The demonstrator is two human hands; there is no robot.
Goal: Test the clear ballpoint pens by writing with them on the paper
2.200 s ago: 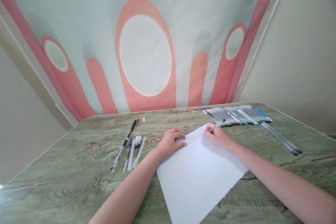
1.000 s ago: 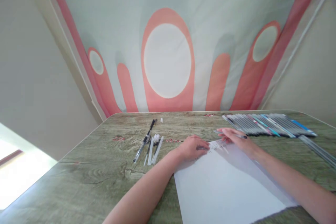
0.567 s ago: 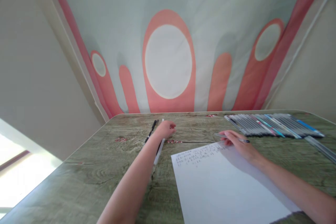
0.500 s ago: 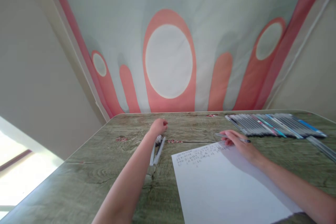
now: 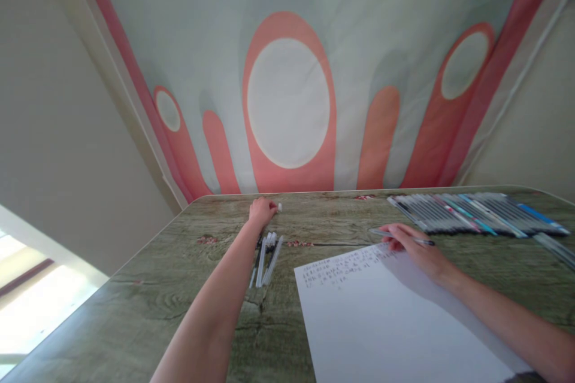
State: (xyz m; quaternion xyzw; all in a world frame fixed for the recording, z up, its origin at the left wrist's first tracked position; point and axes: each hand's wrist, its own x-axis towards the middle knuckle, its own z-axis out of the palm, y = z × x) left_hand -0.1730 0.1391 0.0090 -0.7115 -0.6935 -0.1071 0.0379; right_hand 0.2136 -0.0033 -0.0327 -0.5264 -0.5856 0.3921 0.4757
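Note:
My left hand is near the table's far edge, fingers pinched at a small whitish piece too small to identify. Just below that hand, several clear pens lie in a loose bunch, partly behind the wrist. My right hand grips a clear pen, held almost level over the upper edge of a white sheet of paper. Rows of small handwriting run along the top of that sheet; the lower part is blank.
A long row of pens, mostly clear with a few coloured ones, lies at the back right of the wood-patterned table. More clear pens lie at the right edge. A pink and white printed sheet rises behind the table.
My left hand has moved slightly left, and the whitish piece now shows at its fingertips. More of the pen bunch is visible. My right hand and its pen hold nearly the same pose.

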